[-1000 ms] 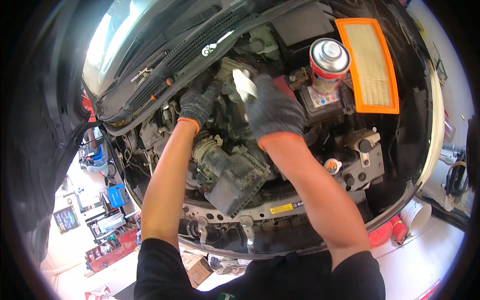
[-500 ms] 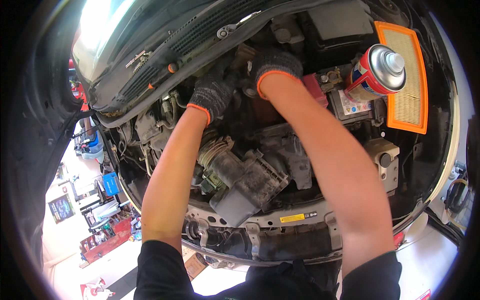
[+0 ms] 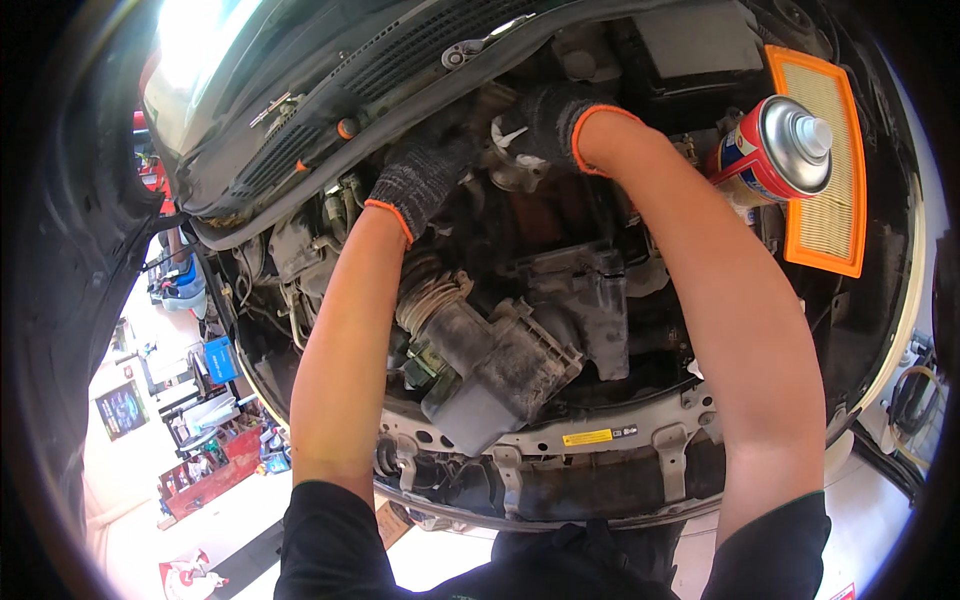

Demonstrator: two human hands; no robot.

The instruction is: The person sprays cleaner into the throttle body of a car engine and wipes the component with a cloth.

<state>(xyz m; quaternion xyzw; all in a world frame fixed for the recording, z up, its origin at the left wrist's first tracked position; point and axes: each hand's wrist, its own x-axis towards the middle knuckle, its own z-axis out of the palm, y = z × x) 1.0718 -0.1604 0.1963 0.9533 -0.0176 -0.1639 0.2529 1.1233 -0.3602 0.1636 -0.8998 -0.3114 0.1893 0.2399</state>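
Observation:
Both of my hands wear dark grey knit gloves with orange cuffs and reach deep into a car's engine bay. My left hand (image 3: 425,180) lies beside dark engine parts at the back; its fingers are lost in shadow. A little to its right, my right hand (image 3: 552,130) curls at a round metal part (image 3: 518,172). White, cloth-like patches (image 3: 508,134) show at its fingers; what they belong to I cannot make out. Nearer me sits a dusty black intake duct and air-box piece (image 3: 490,360), joined to a ribbed hose (image 3: 430,295).
At the right, a red spray can (image 3: 770,150) stands beside an orange-framed air filter (image 3: 825,160). A ratchet (image 3: 475,48) and an orange-ended tool (image 3: 345,128) lie along the cowl. The front crossmember (image 3: 640,425) runs before me. A red tool tray (image 3: 215,470) is on the left.
My right hand has shifted right and turned, uncovering the round metal part and the white patches. My left hand stays nearly in place. The view has moved slightly.

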